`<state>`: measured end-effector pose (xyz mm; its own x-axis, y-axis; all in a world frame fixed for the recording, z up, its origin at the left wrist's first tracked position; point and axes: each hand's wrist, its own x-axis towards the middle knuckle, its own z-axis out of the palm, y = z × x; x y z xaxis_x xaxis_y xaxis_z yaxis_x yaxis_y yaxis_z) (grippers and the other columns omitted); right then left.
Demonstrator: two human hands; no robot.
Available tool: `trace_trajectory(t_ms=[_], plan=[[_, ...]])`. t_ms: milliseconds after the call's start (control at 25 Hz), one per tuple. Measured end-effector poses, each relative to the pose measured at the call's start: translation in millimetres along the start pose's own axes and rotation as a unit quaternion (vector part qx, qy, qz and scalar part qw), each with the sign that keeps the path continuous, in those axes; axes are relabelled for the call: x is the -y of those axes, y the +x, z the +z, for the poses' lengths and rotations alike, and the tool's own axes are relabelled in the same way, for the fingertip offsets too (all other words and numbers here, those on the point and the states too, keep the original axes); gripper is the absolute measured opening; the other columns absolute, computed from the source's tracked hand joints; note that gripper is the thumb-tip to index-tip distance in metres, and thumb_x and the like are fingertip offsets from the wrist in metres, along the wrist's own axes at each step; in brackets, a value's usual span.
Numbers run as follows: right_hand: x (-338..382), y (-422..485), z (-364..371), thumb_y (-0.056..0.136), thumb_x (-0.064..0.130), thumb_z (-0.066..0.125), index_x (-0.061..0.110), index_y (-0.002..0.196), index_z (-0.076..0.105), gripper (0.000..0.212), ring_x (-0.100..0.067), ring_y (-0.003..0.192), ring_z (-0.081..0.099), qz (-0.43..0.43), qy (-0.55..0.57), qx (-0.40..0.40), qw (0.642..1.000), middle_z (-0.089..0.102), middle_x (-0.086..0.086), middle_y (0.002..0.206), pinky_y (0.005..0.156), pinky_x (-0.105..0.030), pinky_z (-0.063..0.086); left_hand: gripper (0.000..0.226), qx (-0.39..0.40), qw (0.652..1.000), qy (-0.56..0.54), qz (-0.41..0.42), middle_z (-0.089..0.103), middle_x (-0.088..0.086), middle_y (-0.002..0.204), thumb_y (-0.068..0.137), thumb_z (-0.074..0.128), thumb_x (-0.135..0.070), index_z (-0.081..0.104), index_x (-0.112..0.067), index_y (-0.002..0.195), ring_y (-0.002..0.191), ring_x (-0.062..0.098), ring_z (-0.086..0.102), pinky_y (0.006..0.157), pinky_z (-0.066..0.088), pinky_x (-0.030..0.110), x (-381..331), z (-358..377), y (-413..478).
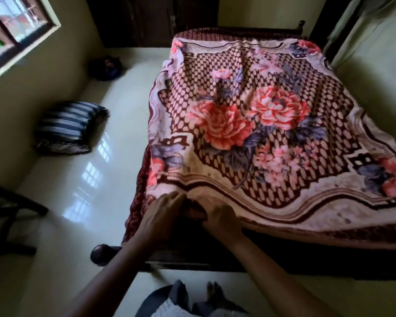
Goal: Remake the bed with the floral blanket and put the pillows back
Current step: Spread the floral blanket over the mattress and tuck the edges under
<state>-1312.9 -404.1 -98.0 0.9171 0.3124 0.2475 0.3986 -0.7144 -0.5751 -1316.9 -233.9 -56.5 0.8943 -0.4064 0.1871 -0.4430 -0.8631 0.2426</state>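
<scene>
The floral blanket [261,124], cream and maroon with big pink flowers, lies spread over the bed [192,257]. It is rumpled toward the far end. At the near left edge of the blanket my left hand [162,213] and my right hand [220,218] sit close together. Both grip the blanket's hem, with the fingers curled into a fold of it. Two striped pillows [66,129], dark blue and white, lie stacked on the floor by the left wall.
A glossy white tiled floor [96,170] runs along the bed's left side. A dark bundle [108,67] lies on the floor near the far cupboard. A dark chair frame [7,213] stands at the left edge. My feet are at the bed's foot.
</scene>
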Motion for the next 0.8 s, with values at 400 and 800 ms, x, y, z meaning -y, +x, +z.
trace_trajectory(t_ms=[400, 800], plan=[[36.9, 2.3, 24.0, 0.062, 0.015, 0.053, 0.016, 0.099, 0.072, 0.042, -0.023, 0.089, 0.067, 0.159, -0.072, -0.105, 0.979, 0.072, -0.005, 0.094, 0.077, -0.026, 0.049, 0.064, 0.133, 0.952, -0.244, -0.128, 0.065, 0.015, 0.115, 0.063, 0.050, -0.030, 0.055, -0.016, 0.125, 0.106, 0.032, 0.062, 0.084, 0.046, 0.033, 129.3, 15.4, -11.3], [131.3, 35.0, 84.4, 0.065, 0.018, 0.042, 0.009, 0.092, 0.069, 0.039, -0.028, 0.078, 0.066, 0.058, -0.139, -0.147, 0.978, 0.068, -0.005, 0.081, 0.066, -0.030, 0.052, 0.026, -0.161, 0.968, -0.144, 0.129, 0.056, 0.009, 0.101, 0.083, 0.060, -0.015, 0.054, -0.020, 0.109, 0.094, 0.027, 0.050, 0.089, 0.035, 0.029, 190.9, -1.1, -53.4]])
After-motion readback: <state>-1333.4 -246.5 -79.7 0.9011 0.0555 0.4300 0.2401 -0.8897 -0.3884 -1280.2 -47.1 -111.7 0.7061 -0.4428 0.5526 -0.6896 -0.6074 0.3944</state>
